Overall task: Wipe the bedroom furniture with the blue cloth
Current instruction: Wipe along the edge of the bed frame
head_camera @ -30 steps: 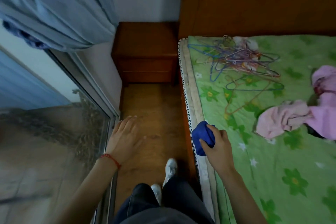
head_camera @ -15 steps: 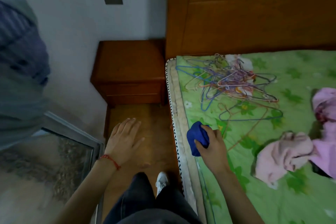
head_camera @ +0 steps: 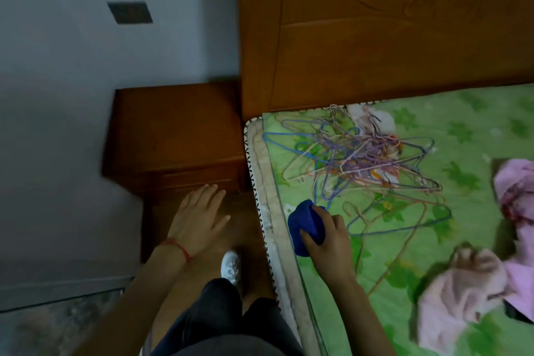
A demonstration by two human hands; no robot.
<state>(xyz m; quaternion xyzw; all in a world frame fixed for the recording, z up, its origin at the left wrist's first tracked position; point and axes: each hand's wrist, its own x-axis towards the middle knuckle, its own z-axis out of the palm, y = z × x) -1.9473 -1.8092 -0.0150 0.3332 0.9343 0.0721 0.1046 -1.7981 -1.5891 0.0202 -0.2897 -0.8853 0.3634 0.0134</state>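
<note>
The right hand (head_camera: 328,235) grips the blue cloth (head_camera: 305,225), bunched into a wad, fingers curled round it; the cloth sits over the bed (head_camera: 433,254) near its left edge, just inside the pale mattress border, though whether it touches the green sheet I cannot tell. The left hand (head_camera: 198,218) is released, fingers straight and slightly spread, palm down, held over the wooden floor (head_camera: 245,228) in the gap between the bed and the wall, its fingertips just in front of the nightstand (head_camera: 173,136). A red string circles that wrist. The nightstand stands in the corner, pressed against the tall wooden headboard (head_camera: 390,29). On the bed, just beyond the cloth, lies a tangle of thin coloured hangers (head_camera: 367,159), one blue wire running close by the right hand. Further right are pink clothes (head_camera: 476,292), crumpled in a heap. A white shoe (head_camera: 230,267) shows on the floor between the arms, above dark trousers.
</note>
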